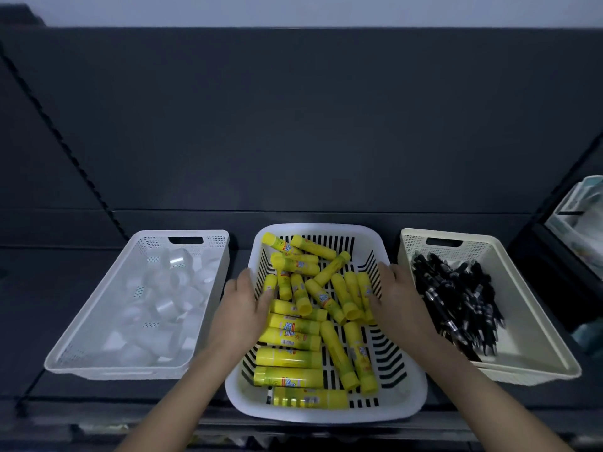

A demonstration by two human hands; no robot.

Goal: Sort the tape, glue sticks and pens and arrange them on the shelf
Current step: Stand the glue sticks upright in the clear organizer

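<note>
Two grips, left hand [243, 305], right hand [396, 298], curled round basket [326, 415] rim; glue sticks [290, 358] between.

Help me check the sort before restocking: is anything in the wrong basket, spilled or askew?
No strays or spills: tape rolls fill the left basket, glue sticks the middle basket, pens the right basket. Only the glue sticks lie jumbled, crossing at odd angles.

Glue sticks [295, 337]: printed labels, barcodes, text too blurred.
</note>
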